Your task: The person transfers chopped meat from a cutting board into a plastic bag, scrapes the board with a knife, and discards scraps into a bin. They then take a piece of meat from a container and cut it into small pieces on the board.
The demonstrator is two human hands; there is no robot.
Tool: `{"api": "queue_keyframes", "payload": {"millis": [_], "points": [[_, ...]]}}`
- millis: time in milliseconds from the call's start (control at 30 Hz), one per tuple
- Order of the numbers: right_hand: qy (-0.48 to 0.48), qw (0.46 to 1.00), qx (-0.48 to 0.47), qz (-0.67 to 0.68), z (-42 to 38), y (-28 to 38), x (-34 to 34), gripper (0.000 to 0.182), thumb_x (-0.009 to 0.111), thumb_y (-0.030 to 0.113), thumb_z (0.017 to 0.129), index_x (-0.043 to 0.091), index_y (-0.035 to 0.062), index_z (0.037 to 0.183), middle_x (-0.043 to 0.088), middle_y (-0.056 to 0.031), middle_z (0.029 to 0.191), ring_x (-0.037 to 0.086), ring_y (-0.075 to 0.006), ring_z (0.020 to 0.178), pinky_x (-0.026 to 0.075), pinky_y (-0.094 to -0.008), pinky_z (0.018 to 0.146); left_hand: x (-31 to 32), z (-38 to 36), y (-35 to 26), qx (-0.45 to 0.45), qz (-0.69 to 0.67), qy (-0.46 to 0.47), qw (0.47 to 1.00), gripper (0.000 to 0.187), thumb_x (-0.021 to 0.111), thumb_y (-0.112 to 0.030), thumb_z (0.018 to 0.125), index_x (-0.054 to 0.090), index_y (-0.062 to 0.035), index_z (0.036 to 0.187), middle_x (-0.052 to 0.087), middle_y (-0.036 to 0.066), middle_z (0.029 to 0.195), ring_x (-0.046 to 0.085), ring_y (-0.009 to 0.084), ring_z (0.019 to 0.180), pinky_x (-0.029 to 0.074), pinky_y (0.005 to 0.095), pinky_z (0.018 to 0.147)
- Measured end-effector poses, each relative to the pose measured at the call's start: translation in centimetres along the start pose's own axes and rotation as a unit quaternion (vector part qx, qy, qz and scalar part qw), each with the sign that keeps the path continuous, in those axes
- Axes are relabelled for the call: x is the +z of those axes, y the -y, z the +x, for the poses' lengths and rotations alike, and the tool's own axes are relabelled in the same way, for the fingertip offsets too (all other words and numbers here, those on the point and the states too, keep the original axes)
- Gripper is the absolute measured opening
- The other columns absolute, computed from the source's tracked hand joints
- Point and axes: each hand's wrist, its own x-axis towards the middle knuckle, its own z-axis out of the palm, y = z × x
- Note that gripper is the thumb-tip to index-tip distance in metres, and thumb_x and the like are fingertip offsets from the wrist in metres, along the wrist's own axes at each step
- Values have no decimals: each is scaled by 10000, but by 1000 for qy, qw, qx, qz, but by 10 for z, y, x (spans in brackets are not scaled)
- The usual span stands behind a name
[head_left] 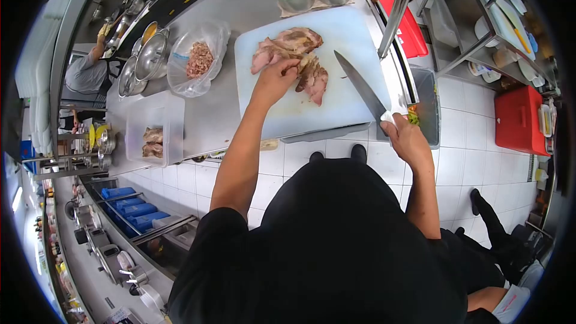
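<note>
Pieces of cooked meat (298,40) lie near the middle of a white cutting board (336,108). My left hand (275,82) is over them, its fingers curled together in a pinch at the edge of the meat; the fingertips partly hide what they grip. In my right hand (411,142) is a kitchen knife (362,88) with a white handle, the fingers wrapped round it. Its blade points away from me over the right side of the board, apart from the meat.
Left of the board are a plastic bag of chopped meat (200,60) and a clear tub (171,114) with more meat. Metal pots (292,0) of cut vegetables stand behind it. A grey bin (427,108) is at the right. Other people are nearby, one person (87,75) at far left.
</note>
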Motion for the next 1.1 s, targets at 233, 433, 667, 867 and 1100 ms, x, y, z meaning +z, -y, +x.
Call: {"api": "queue_keyframes", "payload": {"millis": [233, 433, 667, 867, 1100], "points": [[41, 999, -14, 4, 10, -1, -10, 414, 551, 382, 1030, 558, -28, 974, 625, -326, 790, 604, -540, 825, 458, -570, 706, 14, -27, -6, 54, 47, -58, 996, 337, 677, -241, 927, 705, -96, 1229, 723, 117, 1091, 692, 210, 933, 533, 308, 845], [37, 999, -20, 4, 11, 0, -9, 412, 555, 374, 1030, 559, -33, 968, 616, -338, 786, 596, -546, 825, 452, -570, 698, 13, -20, -10, 156, 129, -153, 967, 299, 713, -230, 880, 723, -93, 1147, 675, 132, 1224, 606, 348, 1177, 491, 425, 994], [5, 1000, -23, 14, 2, -7, -1, 402, 583, 367, 1018, 564, -33, 980, 627, -319, 770, 602, -540, 793, 457, -560, 675, -28, 28, 71, 76, 226, -132, 962, 737, 739, -105, 830, 439, -152, 1502, 584, 164, 1367, 559, 365, 1258, 456, 430, 1072], [17, 999, 25, 42, -8, -11, 1, 402, 572, 374, 1028, 551, -23, 970, 582, -184, 617, 562, -327, 486, 454, -463, 525, -53, 40, 64, 135, 179, -32, 974, 668, 721, -35, 823, 493, -154, 1439, 553, 155, 1392, 510, 364, 1309, 433, 433, 1092], [18, 997, 46, 62, -11, -15, 5, 399, 571, 386, 1029, 552, -5, 951, 529, -89, 561, 541, -215, 448, 442, -387, 470, -68, 31, 49, 267, 286, 6, 920, 618, 770, -76, 802, 526, -134, 1367, 458, 127, 1492, 467, 405, 1335, 425, 457, 1109]]}}
